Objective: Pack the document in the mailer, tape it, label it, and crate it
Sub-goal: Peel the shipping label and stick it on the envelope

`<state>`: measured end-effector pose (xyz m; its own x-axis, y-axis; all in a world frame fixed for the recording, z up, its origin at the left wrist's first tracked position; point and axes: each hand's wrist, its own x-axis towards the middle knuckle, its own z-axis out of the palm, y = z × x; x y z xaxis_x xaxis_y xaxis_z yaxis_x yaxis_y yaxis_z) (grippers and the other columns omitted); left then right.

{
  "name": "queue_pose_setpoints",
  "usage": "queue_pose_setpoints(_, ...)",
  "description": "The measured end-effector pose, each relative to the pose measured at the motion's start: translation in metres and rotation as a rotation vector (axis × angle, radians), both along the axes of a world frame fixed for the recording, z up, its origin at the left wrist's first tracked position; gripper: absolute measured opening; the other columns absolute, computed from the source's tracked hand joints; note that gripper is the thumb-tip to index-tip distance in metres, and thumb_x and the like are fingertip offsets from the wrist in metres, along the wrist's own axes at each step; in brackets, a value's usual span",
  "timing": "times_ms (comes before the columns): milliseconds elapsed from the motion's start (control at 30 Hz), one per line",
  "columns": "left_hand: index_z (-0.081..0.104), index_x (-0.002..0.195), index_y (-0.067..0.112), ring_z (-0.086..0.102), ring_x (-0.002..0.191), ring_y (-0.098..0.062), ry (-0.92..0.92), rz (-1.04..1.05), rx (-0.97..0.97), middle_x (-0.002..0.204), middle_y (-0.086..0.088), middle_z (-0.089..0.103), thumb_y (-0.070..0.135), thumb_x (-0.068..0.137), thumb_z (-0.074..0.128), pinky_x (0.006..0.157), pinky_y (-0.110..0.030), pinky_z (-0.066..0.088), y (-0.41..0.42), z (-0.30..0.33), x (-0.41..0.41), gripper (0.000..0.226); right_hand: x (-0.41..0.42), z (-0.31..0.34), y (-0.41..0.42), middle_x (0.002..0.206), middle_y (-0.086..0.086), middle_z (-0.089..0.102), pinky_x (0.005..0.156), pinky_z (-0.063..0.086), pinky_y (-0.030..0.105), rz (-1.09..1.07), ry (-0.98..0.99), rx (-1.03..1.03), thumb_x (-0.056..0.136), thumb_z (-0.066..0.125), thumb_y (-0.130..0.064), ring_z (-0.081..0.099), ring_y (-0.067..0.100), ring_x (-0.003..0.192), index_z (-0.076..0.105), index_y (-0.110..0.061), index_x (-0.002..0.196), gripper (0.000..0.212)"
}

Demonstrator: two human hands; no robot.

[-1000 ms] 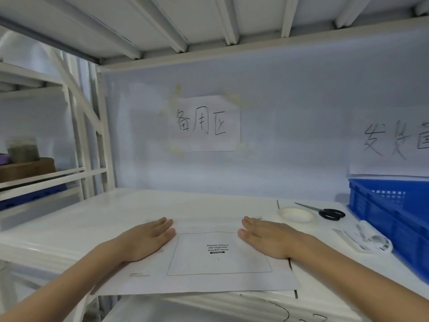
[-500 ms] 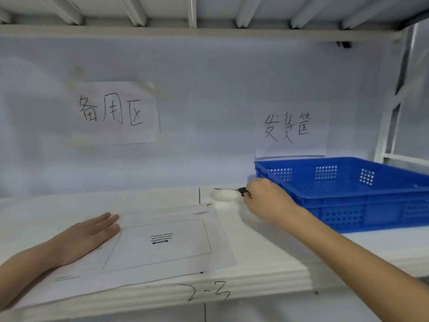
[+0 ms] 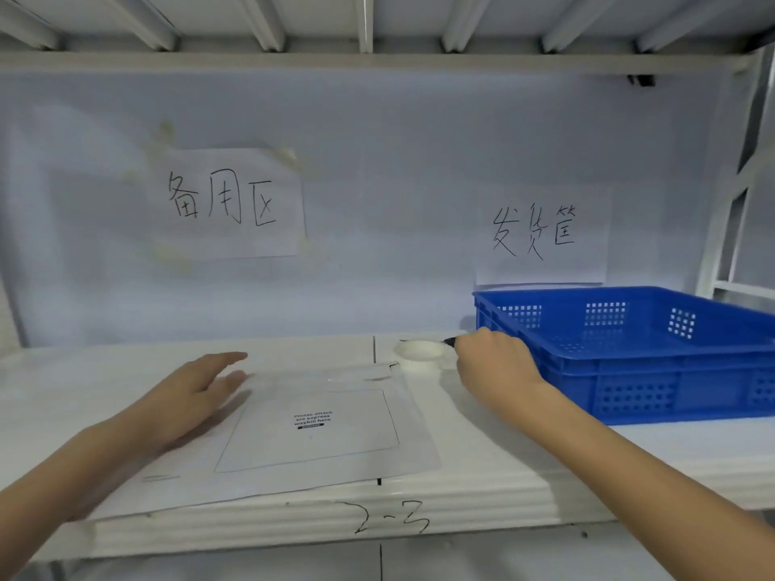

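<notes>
White plastic mailer: lies flat on the shelf, its near edge running along the shelf's front lip, its far right corner just beside the tape roll.
Mailer face: a thin black outline marks a large rectangle; small dark print inside reads in part "Please attach ... waybill here", with a short black bar under it; the rest is too small to read.
Mailer top: a glossy, slightly wrinkled band crosses the far edge.
Left hand: flat and slack, fingers spread, over the mailer's left part; blur hides whether the fingertips touch it.
Right hand: reaches to the right of the mailer, fingers curled around something dark by the tape roll; only a black tip shows, so I cannot tell what it is.
Tape roll: pale, lying flat, between the mailer and the crate.
Blue crate: perforated plastic, on the shelf's right side, just behind the right hand.
Shelf: white, with "2-3" handwritten on its front edge.
Back wall: two paper signs with handwritten characters, the left sign and the right sign above the crate.
</notes>
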<state>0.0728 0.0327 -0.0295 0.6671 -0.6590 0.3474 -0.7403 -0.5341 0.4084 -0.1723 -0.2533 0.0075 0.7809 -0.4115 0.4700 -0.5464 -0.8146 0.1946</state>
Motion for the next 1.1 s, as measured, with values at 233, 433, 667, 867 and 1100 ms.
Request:
queue_pose_setpoints(233,0.073,0.099,0.009,0.067,0.075,-0.023,0.631,-0.215,-0.287,0.088,-0.008,0.077,0.059,0.097,0.037,0.076,-0.035,0.051,-0.054,0.043,-0.044,0.061,0.039,0.008,0.042,0.060,0.002,0.034,0.040,0.013,0.031,0.351,-0.265,-0.029,0.088,0.051,0.003,0.031,0.028,0.050,0.035,-0.011,0.079,0.022)
queue_pose_setpoints(433,0.060,0.122,0.019,0.070,0.084,-0.023,0.872,-0.271,-0.450,0.112,-0.011,0.074,0.046,0.097,0.051,0.076,-0.035,0.056,-0.075,0.040,-0.026,0.038,0.091,-0.007,0.043,0.085,0.008,0.061,0.064,0.048,0.043,0.656,-0.165,0.074,0.093,0.049,-0.011,0.055,0.033,0.076,0.058,-0.007,0.093,0.010)
queue_pose_setpoints(667,0.061,0.118,0.017,0.061,0.073,-0.022,0.796,-0.206,-0.646,0.094,-0.013,0.063,0.003,0.094,0.055,0.065,-0.034,0.051,-0.082,0.011,-0.006,0.028,0.118,-0.011,0.050,0.095,-0.007,0.069,0.077,0.052,0.035,0.674,-0.220,0.417,0.091,0.048,-0.039,0.063,0.016,0.081,0.067,-0.026,0.104,0.027)
queue_pose_setpoints(867,0.059,0.122,0.013,0.065,0.093,-0.044,0.741,-0.404,-0.444,0.112,-0.030,0.067,0.011,0.096,0.060,0.081,-0.048,0.048,-0.078,0.013,-0.012,0.026,0.126,-0.012,0.038,0.115,-0.013,0.043,0.083,0.049,0.035,0.547,-0.256,0.518,0.086,0.060,-0.045,0.058,0.013,0.093,0.049,-0.039,0.130,0.046)
queue_pose_setpoints(1100,0.051,0.133,0.029,0.070,0.097,-0.021,0.680,-0.488,-0.320,0.112,-0.004,0.074,0.012,0.096,0.059,0.079,-0.031,0.050,-0.073,0.024,-0.019,0.041,0.132,-0.009,0.027,0.082,-0.005,0.061,0.065,0.050,0.032,0.588,-0.474,0.888,0.089,0.066,-0.026,0.055,0.012,0.065,0.072,-0.020,0.081,0.012)
